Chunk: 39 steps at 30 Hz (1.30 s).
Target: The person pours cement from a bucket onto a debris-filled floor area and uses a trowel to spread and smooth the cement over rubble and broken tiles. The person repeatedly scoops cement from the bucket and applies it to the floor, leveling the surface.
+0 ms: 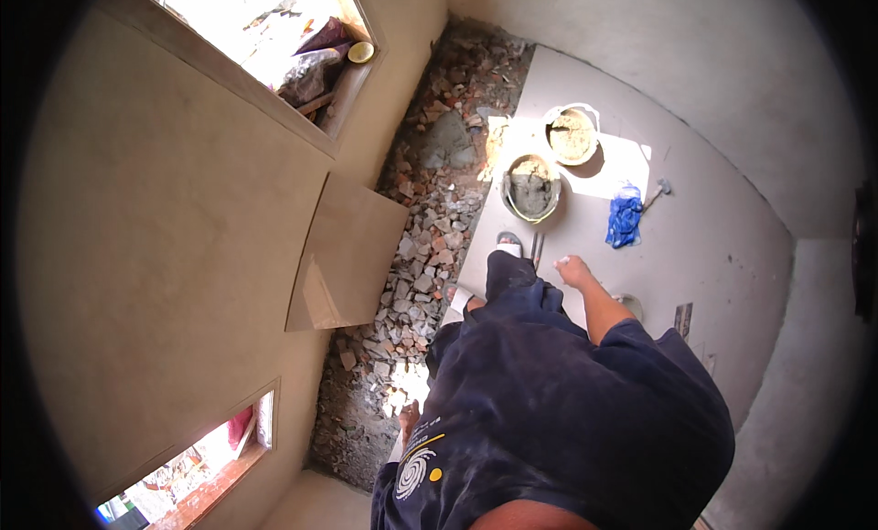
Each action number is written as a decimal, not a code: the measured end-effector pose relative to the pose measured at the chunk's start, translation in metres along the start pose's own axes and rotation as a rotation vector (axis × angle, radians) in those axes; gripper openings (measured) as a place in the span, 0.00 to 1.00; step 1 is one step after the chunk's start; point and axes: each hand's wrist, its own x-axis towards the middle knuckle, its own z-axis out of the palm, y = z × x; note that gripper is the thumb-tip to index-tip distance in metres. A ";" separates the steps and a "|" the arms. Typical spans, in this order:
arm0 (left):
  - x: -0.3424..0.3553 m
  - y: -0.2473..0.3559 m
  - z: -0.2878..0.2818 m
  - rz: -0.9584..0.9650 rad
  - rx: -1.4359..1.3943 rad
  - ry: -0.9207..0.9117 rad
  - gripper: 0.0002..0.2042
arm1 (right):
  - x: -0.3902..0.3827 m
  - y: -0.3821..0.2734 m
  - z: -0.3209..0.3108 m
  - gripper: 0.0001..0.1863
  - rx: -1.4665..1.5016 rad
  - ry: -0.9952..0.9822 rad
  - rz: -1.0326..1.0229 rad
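Note:
My right hand is over the tiled floor, beside my right leg. Its fingers look curled together, with a small pale spot at the tips that I cannot make out. Close to it a dark, narrow two-barred thing is by my foot. Ahead stands a bucket of wet grey mortar, and beyond it another bucket holds dry sandy mix. My left hand hangs low over the rubble, half covered by my dark shirt, so its fingers do not show clearly.
A strip of broken rubble runs along the left wall, beside the laid grey tiles. One large tile leans on that wall. To the right lie a crumpled blue bag, a mallet and a dark flat tool.

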 end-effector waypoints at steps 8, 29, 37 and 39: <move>-0.009 0.161 0.004 0.313 -0.281 0.177 0.19 | 0.034 -0.023 -0.019 0.20 -0.087 0.099 -0.241; -0.014 0.308 0.061 0.268 -0.045 0.054 0.23 | 0.118 0.029 -0.130 0.19 0.048 0.066 -0.031; 0.006 0.332 0.071 0.311 -0.160 0.046 0.21 | 0.135 0.003 -0.155 0.23 0.176 0.004 0.028; 0.010 0.336 0.071 0.329 -0.151 0.039 0.21 | 0.137 0.003 -0.157 0.22 0.174 -0.018 -0.013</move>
